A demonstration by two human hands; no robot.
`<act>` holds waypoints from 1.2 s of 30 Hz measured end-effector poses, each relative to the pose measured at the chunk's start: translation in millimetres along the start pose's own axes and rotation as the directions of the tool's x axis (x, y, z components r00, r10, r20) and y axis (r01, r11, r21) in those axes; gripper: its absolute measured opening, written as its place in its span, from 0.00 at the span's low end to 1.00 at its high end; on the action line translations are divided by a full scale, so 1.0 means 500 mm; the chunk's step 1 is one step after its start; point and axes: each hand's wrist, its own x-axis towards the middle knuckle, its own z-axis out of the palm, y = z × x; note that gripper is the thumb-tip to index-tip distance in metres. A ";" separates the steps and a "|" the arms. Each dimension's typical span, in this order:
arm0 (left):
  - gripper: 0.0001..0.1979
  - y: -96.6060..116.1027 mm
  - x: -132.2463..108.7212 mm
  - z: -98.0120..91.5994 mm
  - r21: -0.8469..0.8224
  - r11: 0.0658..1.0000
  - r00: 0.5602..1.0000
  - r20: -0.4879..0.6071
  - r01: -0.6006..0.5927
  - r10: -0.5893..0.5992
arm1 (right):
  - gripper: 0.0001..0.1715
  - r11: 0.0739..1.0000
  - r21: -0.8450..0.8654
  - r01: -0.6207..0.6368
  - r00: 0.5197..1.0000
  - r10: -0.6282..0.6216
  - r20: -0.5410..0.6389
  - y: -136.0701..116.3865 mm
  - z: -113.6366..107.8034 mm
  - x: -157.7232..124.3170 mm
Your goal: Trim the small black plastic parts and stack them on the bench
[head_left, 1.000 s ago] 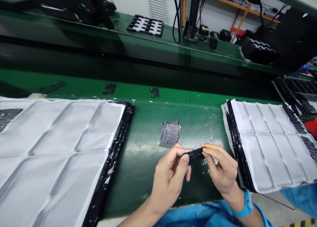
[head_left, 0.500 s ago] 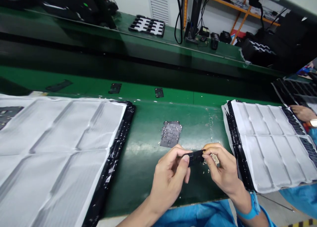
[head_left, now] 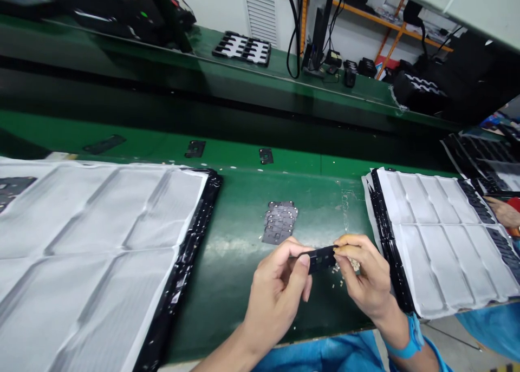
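A flat black plastic part (head_left: 320, 259) is held up over the green bench, tilted, between both hands. My left hand (head_left: 280, 291) grips its left end, thumb on the near face. The fingertips of my right hand (head_left: 363, 277) are pinched at its right end; whether they also hold a tiny piece cannot be made out. Just behind and below the right fingers lies a small heap of pale bits (head_left: 354, 265), partly hidden, with a few scattered nearby. Beyond my left hand, several similar dark parts (head_left: 279, 223) lie overlapped in a row on the bench.
Stacked black trays under white liner sheets stand at left (head_left: 93, 215) and right (head_left: 439, 247). Several dark parts lie on a green belt (head_left: 300, 161) behind the bench. A slotted tray (head_left: 242, 48) sits on the rear ledge. Another person's hand (head_left: 504, 212) is at far right.
The dark parts on the belt have shifted slightly to the right. My hands keep nearly the same hold on the black part. The other person's hand at far right has moved a little.
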 end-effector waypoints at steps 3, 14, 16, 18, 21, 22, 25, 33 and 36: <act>0.12 0.008 -0.002 0.000 0.010 1.000 1.000 0.013 0.027 -0.027 | 0.16 1.000 0.005 -0.005 1.000 0.005 0.030 0.001 -0.002 0.001; 0.12 0.015 -0.004 -0.006 -0.006 0.998 0.998 0.004 0.070 -0.070 | 0.09 0.985 0.086 -0.147 0.962 0.123 0.243 -0.007 -0.024 0.003; 0.13 0.016 -0.002 -0.010 -0.005 0.995 0.995 -0.019 0.101 -0.101 | 0.07 0.963 0.143 -0.228 0.938 0.179 0.296 -0.008 -0.047 0.000; 0.13 0.014 0.000 -0.014 -0.005 0.994 0.993 -0.050 0.109 -0.109 | 0.06 0.932 0.175 -0.318 0.918 0.256 0.302 -0.001 -0.074 -0.007; 0.13 0.005 0.002 -0.015 -0.009 0.994 0.992 -0.055 0.112 -0.112 | 0.07 0.918 0.008 -0.396 0.899 0.385 0.207 0.024 -0.096 -0.024; 0.13 0.001 0.003 -0.014 -0.011 0.993 0.992 -0.044 0.119 -0.119 | 0.05 0.915 -0.061 -0.398 0.899 0.402 0.171 0.032 -0.096 -0.030; 0.13 -0.007 0.006 -0.009 -0.012 0.986 0.987 0.005 0.164 -0.163 | 0.13 0.927 -0.121 -0.355 0.919 0.370 0.137 0.045 -0.078 -0.042; 0.15 0.011 0.010 -0.003 -0.021 0.970 0.968 0.074 0.243 -0.241 | 0.16 0.866 0.202 -0.457 0.889 0.438 0.133 -0.007 -0.035 -0.019; 0.17 0.015 0.010 0.001 -0.045 0.966 0.965 0.077 0.255 -0.251 | 0.14 0.813 0.299 -0.499 0.866 0.471 0.165 -0.022 -0.016 -0.015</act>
